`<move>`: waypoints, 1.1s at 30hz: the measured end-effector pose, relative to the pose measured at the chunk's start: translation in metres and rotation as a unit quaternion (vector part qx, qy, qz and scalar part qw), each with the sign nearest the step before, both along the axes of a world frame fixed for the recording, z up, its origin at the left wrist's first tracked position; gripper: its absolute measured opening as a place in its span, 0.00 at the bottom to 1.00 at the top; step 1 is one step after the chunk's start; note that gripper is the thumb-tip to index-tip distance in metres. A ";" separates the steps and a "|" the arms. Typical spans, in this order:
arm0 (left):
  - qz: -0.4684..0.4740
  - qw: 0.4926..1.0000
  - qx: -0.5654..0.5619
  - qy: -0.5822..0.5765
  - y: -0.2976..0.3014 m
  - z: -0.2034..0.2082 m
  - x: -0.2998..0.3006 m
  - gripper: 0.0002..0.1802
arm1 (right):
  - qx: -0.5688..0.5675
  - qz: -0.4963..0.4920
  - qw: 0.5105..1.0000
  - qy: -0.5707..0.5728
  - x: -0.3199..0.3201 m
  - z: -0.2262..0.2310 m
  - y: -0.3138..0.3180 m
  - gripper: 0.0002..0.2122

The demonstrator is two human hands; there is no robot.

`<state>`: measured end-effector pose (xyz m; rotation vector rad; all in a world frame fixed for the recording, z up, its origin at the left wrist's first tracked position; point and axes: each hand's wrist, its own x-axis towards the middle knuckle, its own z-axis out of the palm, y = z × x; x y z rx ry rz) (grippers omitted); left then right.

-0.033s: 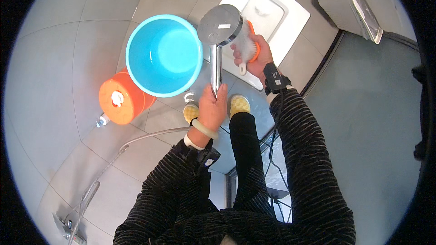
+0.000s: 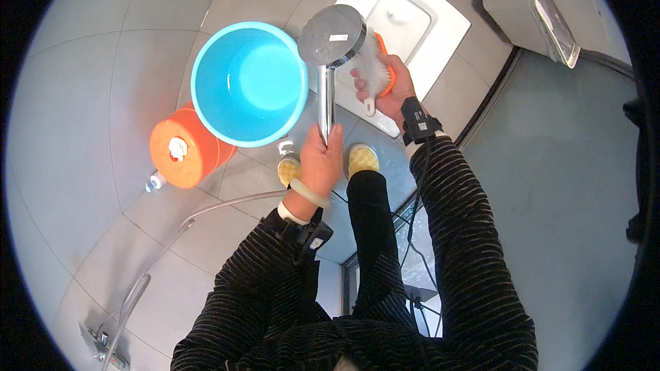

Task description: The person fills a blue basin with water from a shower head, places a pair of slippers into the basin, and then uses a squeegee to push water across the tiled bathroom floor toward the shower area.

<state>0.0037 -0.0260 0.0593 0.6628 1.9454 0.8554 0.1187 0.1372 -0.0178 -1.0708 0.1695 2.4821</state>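
Note:
My left hand (image 2: 322, 159) is closed round the handle of a chrome shower head (image 2: 332, 36), held upright in front of me. The shower head's round, grey back faces up. Close to its right, my right hand (image 2: 399, 89) grips a scrub brush (image 2: 382, 82) with an orange edge, white bristles and a pale handle end pointing down. The bristles face the shower head. A whitish haze lies between the two, and I cannot tell bristles from water spray there. The brush is over the edge of a white squat toilet (image 2: 447, 45).
A light blue basin (image 2: 199, 96) stands left of the shower head, beside an orange bucket-like container (image 2: 180, 165). A metal hose (image 2: 227, 204) runs across the tiles to a wall tap (image 2: 110, 354). A grey bin (image 2: 515, 17) stands at the far right. My yellow-toed shoes (image 2: 363, 158) are below my hands.
My right hand and the brush have shifted very slightly right and down. The shower head has moved up a touch. Both grips are the same.

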 end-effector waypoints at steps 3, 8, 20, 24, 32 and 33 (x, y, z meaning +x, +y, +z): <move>0.015 1.000 0.017 0.009 0.002 -0.010 -0.011 0.13 | 0.054 0.024 0.998 0.007 0.008 0.005 -0.002 0.26; 0.073 0.996 0.029 0.037 -0.021 -0.020 -0.038 0.14 | 0.065 0.031 0.997 -0.003 0.007 0.006 0.002 0.26; 0.145 0.946 -0.233 0.175 -0.041 -0.073 -0.152 0.23 | -0.010 0.036 0.997 -0.066 -0.008 0.000 -0.014 0.28; 0.163 0.934 -0.292 0.125 -0.018 -0.115 -0.182 0.25 | -0.018 0.035 0.999 -0.038 -0.019 0.006 -0.010 0.28; -0.005 0.918 -0.345 0.196 -0.004 -0.150 -0.232 0.17 | -0.008 0.040 0.999 0.005 -0.042 0.024 0.000 0.26; 0.007 0.919 -0.340 0.199 -0.005 -0.147 -0.232 0.17 | -0.003 0.042 0.999 0.013 -0.044 0.028 0.000 0.26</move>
